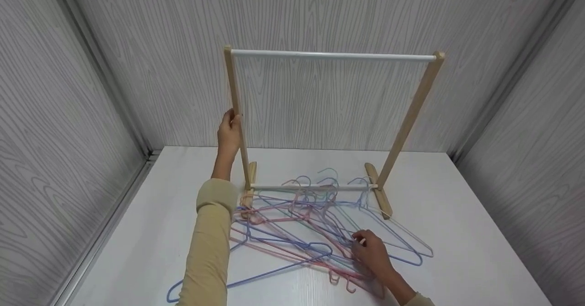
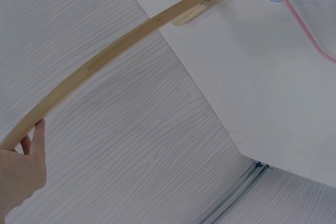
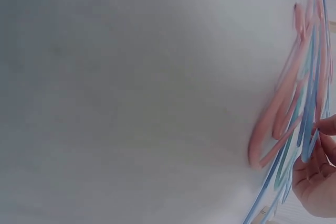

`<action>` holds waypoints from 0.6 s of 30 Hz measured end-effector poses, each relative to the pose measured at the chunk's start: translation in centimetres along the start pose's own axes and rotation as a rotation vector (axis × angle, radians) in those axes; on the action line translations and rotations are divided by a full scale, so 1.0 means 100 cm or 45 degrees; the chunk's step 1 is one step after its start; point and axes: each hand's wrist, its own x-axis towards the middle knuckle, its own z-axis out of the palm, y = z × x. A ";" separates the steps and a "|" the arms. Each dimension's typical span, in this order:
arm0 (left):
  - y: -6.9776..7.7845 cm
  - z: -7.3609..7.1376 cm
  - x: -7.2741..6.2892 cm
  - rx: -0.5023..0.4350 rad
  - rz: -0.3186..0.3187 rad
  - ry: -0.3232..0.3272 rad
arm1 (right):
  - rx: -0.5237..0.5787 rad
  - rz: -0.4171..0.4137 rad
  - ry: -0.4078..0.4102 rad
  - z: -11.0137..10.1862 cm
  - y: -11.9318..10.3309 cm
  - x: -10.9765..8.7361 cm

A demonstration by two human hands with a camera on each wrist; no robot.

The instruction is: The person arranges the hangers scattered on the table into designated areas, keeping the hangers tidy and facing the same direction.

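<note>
A small clothes rack with wooden posts and a white top rail [image 1: 333, 55] stands on the table. My left hand [image 1: 230, 132] grips its left post [image 1: 232, 84] about midway up, thumb on the near side; the left wrist view also shows this hand [image 2: 22, 179] on the wooden post [image 2: 100, 64]. A tangled pile of blue, pink, green and white hangers lies across the rack's base. At the pile's right side, my right hand [image 1: 372, 253] has its fingers curled. In the right wrist view it pinches the end of a blue hanger [image 3: 308, 148], beside pink hangers [image 3: 262, 129].
The lower white rail [image 1: 274, 186] runs between two wooden feet, the right foot [image 1: 383, 201] showing beyond the pile. One blue hanger [image 1: 269, 275] reaches toward the table's front left. Wood-grain panels [image 1: 525, 114] enclose the white table [image 1: 461, 233] on the back and both sides.
</note>
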 end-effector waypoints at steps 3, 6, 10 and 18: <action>-0.002 -0.001 -0.002 0.005 0.000 -0.013 | 0.111 0.028 0.029 -0.003 -0.003 -0.003; 0.000 -0.003 -0.001 -0.001 0.010 -0.017 | 0.174 0.044 0.056 -0.004 -0.008 -0.001; -0.001 -0.006 -0.003 -0.022 0.000 -0.009 | 0.206 0.095 0.055 -0.005 -0.011 -0.002; -0.001 -0.002 -0.003 -0.016 -0.002 -0.005 | 0.180 -0.027 0.155 -0.015 -0.007 0.004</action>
